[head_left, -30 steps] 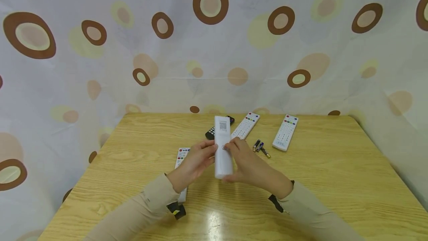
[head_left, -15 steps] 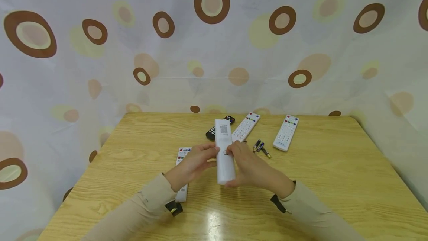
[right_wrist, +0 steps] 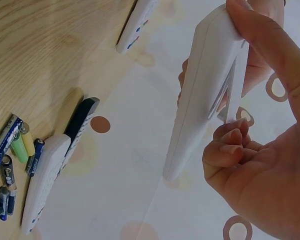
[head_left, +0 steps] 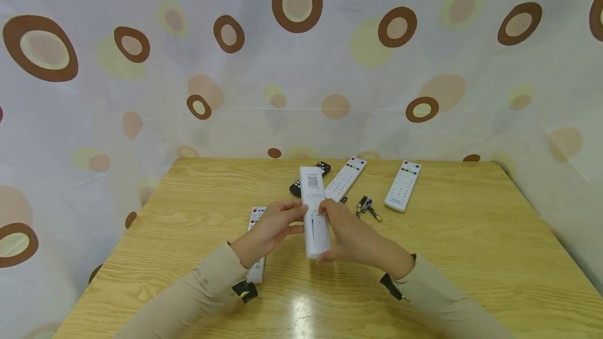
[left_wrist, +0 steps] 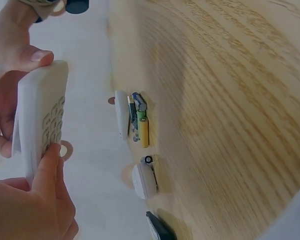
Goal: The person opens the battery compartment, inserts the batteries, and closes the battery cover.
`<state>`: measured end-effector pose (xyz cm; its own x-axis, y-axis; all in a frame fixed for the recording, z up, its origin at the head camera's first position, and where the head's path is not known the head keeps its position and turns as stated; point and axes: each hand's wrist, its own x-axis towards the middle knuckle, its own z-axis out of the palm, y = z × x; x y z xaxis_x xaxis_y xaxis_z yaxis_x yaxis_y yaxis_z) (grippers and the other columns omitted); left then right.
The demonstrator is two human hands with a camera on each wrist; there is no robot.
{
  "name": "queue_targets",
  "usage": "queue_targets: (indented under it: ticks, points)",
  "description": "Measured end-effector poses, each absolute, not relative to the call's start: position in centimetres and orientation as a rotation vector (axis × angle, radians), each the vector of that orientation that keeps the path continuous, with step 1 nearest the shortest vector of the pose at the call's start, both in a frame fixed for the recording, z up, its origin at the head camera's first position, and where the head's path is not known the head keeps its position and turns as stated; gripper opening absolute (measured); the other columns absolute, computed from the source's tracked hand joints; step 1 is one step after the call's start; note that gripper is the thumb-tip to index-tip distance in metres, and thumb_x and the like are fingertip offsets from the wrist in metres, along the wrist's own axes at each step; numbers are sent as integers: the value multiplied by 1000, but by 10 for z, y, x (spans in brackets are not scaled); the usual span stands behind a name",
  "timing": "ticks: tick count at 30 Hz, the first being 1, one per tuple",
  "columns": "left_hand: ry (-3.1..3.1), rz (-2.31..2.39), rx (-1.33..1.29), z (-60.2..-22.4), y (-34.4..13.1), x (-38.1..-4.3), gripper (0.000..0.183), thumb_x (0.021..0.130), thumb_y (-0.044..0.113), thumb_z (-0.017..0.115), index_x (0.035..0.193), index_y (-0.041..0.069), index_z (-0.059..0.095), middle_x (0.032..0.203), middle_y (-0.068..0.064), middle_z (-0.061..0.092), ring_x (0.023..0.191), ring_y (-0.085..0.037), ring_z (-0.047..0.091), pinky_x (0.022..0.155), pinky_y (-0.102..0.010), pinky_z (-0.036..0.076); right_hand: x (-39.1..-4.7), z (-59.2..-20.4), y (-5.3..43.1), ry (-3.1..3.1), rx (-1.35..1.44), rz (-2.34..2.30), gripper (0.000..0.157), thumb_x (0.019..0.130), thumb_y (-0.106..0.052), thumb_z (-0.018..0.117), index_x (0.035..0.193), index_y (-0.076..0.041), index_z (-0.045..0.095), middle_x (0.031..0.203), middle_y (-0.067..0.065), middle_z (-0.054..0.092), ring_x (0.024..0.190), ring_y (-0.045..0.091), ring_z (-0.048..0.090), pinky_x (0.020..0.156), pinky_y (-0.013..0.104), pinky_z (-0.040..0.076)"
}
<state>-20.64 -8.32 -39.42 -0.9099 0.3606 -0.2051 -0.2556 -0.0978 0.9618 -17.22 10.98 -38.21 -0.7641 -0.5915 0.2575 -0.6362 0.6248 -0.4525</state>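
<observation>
Remote (head_left: 311, 200) is gripped by curled left hand (head_left: 271, 228), its raised cover (head_left: 322, 234) pinched by right hand (head_left: 350, 234); batteries (head_left: 366, 206) are seen at three o'clock.

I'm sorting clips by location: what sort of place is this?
Probably a makeshift work or filming booth: a spotted sheet screens three sides of a wood-grain table, with remote controls and loose batteries in view.

Reading the wood-grain surface (head_left: 480, 245) as a clock face in the head view, you have a white remote (head_left: 256, 273) at 9 o'clock, partly hidden, and a black remote (head_left: 296, 188) at 12. Another white remote (head_left: 346, 179) slants at 1; a third white one (head_left: 402, 186) lies at 2, with loose batteries (head_left: 367, 206) nearer your centre. Beyond 12 hangs a pale patterned backdrop (head_left: 264, 77).
</observation>
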Motion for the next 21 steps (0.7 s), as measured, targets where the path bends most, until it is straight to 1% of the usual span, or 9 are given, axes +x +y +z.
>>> queue_targets:
  ticks: [4,7,11,13,15,17,19,21]
  points:
    - [1790,2079,83,-395,-83,-206,38,98,8,54,130,-12,50,118,-22,60,93,-17,61,81,-31,56,-173,-381,109,-2768,1030,836,83,54,-24,95,113,-1,40,90,5,46,82,16,43,69,29,43]
    - [1804,2080,68,-396,-83,-205,38,98,9,54,130,-12,50,118,-21,60,93,-17,61,81,-31,56,-171,-381,108,-2775,996,880,78,57,-23,94,111,-2,41,89,6,48,80,16,45,67,28,44]
    - [1813,2075,39,-398,-83,-205,38,99,9,54,131,-10,50,119,-21,59,95,-18,60,82,-31,56,-169,-383,105,-2706,934,952,62,69,-21,86,109,-2,42,94,6,50,83,18,50,67,26,47]
    - [1812,2071,38,-398,-82,-205,38,99,10,54,132,-9,50,121,-21,58,96,-19,60,83,-32,55,-167,-385,102,-2657,896,988,52,77,-19,81,108,-1,43,94,6,49,81,18,50,65,25,46]
    - [1815,2071,37,-398,-81,-205,38,99,10,54,132,-9,51,122,-21,58,97,-18,60,84,-32,55,-167,-386,99,-2628,845,1027,43,82,-16,77,106,-1,44,90,4,48,75,14,47,61,23,44]
    - [1817,2074,38,-399,-80,-205,37,99,9,54,131,-9,52,122,-21,58,97,-18,60,83,-31,55,-166,-386,95,-2622,783,1071,37,85,-14,74,104,0,46,82,3,46,67,12,43,54,22,41]
    - [1820,2079,39,-399,-80,-205,36,98,10,54,130,-9,53,121,-21,58,96,-17,60,82,-30,56,-165,-386,93,-2639,713,1111,34,87,-13,73,103,0,46,74,2,45,60,10,40,49,20,37]
    - [1816,2085,36,-400,-80,-205,36,98,10,54,129,-9,53,119,-21,59,96,-17,61,81,-29,56,-164,-386,91,-2652,661,1143,33,88,-11,72,106,0,47,70,2,46,57,9,40,46,20,36]
